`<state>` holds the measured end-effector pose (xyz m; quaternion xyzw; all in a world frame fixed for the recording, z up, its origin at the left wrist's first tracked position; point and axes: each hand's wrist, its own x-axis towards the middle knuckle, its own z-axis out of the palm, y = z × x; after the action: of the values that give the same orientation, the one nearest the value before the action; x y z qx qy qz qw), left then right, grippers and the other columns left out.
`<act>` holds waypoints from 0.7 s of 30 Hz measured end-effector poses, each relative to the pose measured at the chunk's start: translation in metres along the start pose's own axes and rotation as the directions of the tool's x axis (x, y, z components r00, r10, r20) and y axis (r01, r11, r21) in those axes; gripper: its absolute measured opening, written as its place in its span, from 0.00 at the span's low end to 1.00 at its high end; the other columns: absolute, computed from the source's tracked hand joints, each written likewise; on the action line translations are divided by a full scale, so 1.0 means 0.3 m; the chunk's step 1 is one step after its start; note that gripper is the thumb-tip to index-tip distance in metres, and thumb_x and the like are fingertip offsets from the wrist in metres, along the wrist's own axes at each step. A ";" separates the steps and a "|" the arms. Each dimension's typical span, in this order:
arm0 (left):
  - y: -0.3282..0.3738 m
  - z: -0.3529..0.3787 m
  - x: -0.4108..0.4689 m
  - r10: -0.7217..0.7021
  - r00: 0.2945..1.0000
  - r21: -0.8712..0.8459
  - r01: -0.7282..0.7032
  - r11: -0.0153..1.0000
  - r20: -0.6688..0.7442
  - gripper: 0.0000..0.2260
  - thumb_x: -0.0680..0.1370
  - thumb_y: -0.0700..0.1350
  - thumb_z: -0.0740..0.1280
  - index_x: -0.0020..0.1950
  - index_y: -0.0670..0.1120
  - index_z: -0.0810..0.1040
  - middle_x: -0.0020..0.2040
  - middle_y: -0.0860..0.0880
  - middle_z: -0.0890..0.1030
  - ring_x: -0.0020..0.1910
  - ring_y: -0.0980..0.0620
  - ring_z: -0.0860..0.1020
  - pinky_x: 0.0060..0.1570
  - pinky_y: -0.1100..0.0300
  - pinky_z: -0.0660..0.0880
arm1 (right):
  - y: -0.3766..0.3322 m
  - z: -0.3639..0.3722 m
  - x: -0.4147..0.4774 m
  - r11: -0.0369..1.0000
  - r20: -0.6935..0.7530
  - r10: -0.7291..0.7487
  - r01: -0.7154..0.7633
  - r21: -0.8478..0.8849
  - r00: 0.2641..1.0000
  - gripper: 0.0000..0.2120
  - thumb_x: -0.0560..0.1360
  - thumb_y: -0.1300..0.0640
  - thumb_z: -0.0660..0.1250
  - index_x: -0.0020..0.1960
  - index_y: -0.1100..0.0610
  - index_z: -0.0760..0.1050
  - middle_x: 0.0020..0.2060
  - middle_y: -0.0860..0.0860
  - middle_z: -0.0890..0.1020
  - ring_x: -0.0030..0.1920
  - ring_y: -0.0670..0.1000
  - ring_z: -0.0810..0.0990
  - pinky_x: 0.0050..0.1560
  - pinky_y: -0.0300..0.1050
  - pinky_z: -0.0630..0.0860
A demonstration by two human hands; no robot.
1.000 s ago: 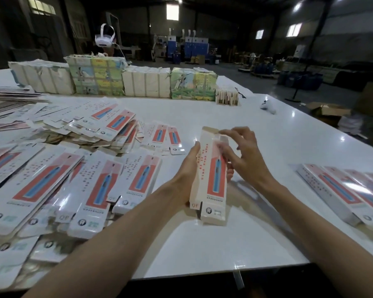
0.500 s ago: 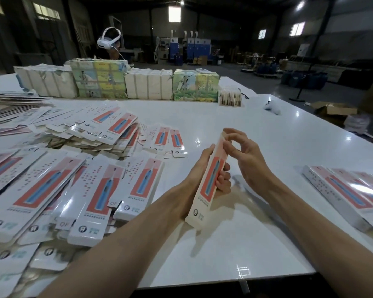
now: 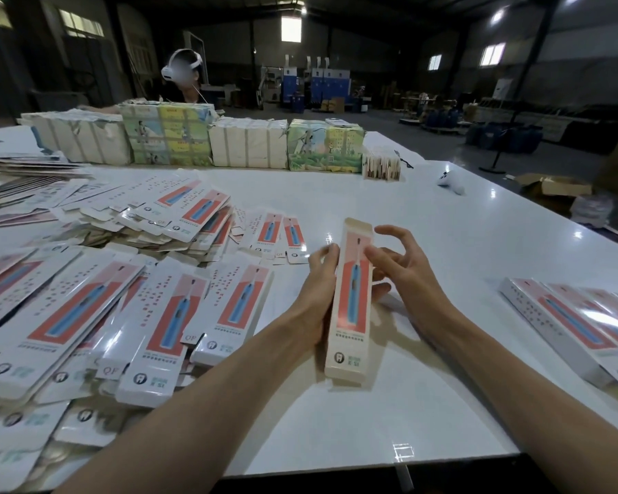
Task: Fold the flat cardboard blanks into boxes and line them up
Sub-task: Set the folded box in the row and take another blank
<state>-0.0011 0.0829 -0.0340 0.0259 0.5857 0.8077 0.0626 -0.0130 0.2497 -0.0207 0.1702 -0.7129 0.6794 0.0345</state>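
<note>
**Half-formed box held over the white table**

Head view: a long, narrow white cardboard box printed with a red panel and a blue toothbrush is held lengthwise near the middle of the glossy white table. Its near end is close to the tabletop and its open far end points away. The left hand grasps it, with the thumb along the left edge and the fingers wrapped behind, their tips showing at the right side. The right hand grips nothing: its fingers are spread and loosely bent, and one fingertip touches the box's right edge near the far end.

To the left lies a wide, overlapping heap of flat printed cardboard blanks. At the near right, finished boxes of the same print lie side by side in a row. Along the far edge stand wrapped bundles of white and green-yellow cartons, and behind them is a person in a white headset.
</note>
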 end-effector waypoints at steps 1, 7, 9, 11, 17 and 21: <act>-0.002 0.001 0.000 0.095 0.994 0.057 -0.093 0.994 -0.047 0.16 0.87 0.60 0.58 0.75 0.65 0.67 0.54 0.49 0.87 0.52 0.43 0.88 0.55 0.41 0.85 | -0.001 -0.002 -0.003 1.000 0.009 -0.007 0.007 -0.008 1.000 0.20 0.81 0.40 0.71 0.68 0.43 0.69 0.51 0.55 0.88 0.53 0.58 0.88 0.52 0.51 0.86; 0.018 0.007 -0.026 0.186 0.981 0.127 -0.191 0.973 0.050 0.17 0.82 0.67 0.63 0.71 0.73 0.71 0.58 0.52 0.85 0.54 0.48 0.87 0.48 0.48 0.86 | -0.011 0.010 -0.004 0.996 0.007 -0.052 0.052 -0.076 0.999 0.17 0.83 0.45 0.69 0.68 0.46 0.71 0.47 0.54 0.88 0.52 0.51 0.87 0.52 0.42 0.83; 0.011 0.008 -0.027 0.219 0.968 0.248 -0.243 0.938 0.121 0.31 0.79 0.61 0.73 0.78 0.71 0.61 0.59 0.55 0.82 0.53 0.54 0.87 0.43 0.59 0.84 | -0.019 0.011 -0.008 0.995 -0.007 -0.082 0.081 -0.051 0.997 0.15 0.83 0.48 0.69 0.68 0.49 0.74 0.48 0.55 0.88 0.52 0.51 0.88 0.51 0.43 0.84; 0.003 0.007 -0.023 0.222 0.961 0.286 -0.261 0.922 0.163 0.41 0.74 0.53 0.79 0.78 0.69 0.58 0.58 0.52 0.81 0.49 0.52 0.87 0.41 0.62 0.83 | -0.025 0.009 -0.009 0.990 -0.005 -0.117 0.116 -0.074 0.993 0.15 0.83 0.49 0.69 0.67 0.52 0.76 0.50 0.53 0.88 0.54 0.54 0.88 0.53 0.46 0.85; 0.000 0.004 -0.024 0.186 0.974 0.321 -0.218 0.922 0.130 0.40 0.72 0.48 0.78 0.76 0.67 0.59 0.55 0.45 0.82 0.44 0.45 0.88 0.41 0.58 0.84 | -0.019 0.006 0.000 0.985 0.028 -0.116 0.119 -0.124 0.993 0.12 0.84 0.49 0.67 0.63 0.55 0.78 0.50 0.52 0.87 0.52 0.57 0.87 0.55 0.49 0.85; -0.003 0.010 -0.028 0.180 0.976 0.370 -0.214 0.904 0.126 0.39 0.73 0.51 0.78 0.75 0.67 0.59 0.56 0.49 0.82 0.47 0.51 0.88 0.40 0.61 0.83 | -0.002 -0.001 0.014 0.999 -0.056 -0.046 0.044 -0.020 0.997 0.12 0.87 0.47 0.61 0.66 0.52 0.74 0.50 0.54 0.87 0.53 0.57 0.88 0.55 0.50 0.85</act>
<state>0.0077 0.0848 -0.0336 0.1323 0.7223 0.6788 0.0004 -0.0167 0.2493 -0.0190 0.1666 -0.7139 0.6763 0.0715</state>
